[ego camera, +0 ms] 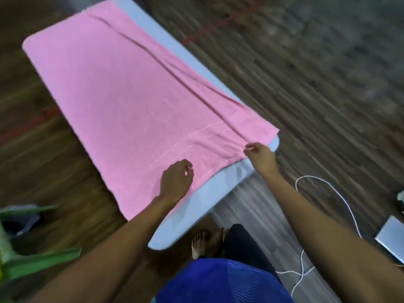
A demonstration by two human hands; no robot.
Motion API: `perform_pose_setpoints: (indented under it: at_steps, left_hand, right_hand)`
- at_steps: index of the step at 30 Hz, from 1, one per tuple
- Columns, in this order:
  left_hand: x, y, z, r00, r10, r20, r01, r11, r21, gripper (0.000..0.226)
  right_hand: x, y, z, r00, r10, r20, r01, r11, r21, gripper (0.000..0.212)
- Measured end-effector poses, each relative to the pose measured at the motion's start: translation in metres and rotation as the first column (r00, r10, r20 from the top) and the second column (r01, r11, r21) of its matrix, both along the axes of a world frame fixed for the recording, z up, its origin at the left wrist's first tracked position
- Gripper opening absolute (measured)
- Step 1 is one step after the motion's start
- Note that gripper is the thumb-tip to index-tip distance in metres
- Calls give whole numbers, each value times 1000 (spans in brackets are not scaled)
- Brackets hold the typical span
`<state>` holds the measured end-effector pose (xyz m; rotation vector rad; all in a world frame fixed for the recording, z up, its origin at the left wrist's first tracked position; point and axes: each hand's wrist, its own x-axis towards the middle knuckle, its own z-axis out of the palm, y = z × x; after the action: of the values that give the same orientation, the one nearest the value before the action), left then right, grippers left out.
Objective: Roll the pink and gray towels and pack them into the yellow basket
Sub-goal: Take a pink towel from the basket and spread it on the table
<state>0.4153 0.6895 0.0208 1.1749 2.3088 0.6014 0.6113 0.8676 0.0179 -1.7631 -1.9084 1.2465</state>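
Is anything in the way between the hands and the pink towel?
No, nothing visible is. The left hand and right hand are already on the pink towel, pinching its near end where it lies spread on the table.

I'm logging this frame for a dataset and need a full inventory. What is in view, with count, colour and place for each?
pink towel: one, pink, spread flat over the table, long crease along its right side
table: one, pale blue-grey, under the towel
floor: brown wood-look planks, all round
red line: one, red, on the floor beyond the table
cable: one, white, on the floor at right
silver device: one, flat, right edge, too blurred to name
green object: green, lower left, blurred
left hand: fingers curled on the towel's near edge, grip unclear
right hand: pinches the towel's near right part
feet: bare, by the table's near corner
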Motion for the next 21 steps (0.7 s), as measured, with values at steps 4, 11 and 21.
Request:
perform_pose_setpoints:
  at_steps: [4, 11, 21]
  left_hand:
    - [44, 82, 23, 987, -157, 25, 154, 985, 78, 18]
    - [141, 248, 51, 944, -316, 95, 310, 948, 75, 16]
    - [196, 427, 54, 968, -135, 212, 122, 990, 72, 12]
  right_hand:
    - [46, 17, 9, 975, -168, -147, 158, 984, -80, 11]
    - [147, 123, 19, 903, -347, -252, 332, 938, -103, 15]
    - [169, 325, 41, 955, -143, -259, 115, 986, -119, 27]
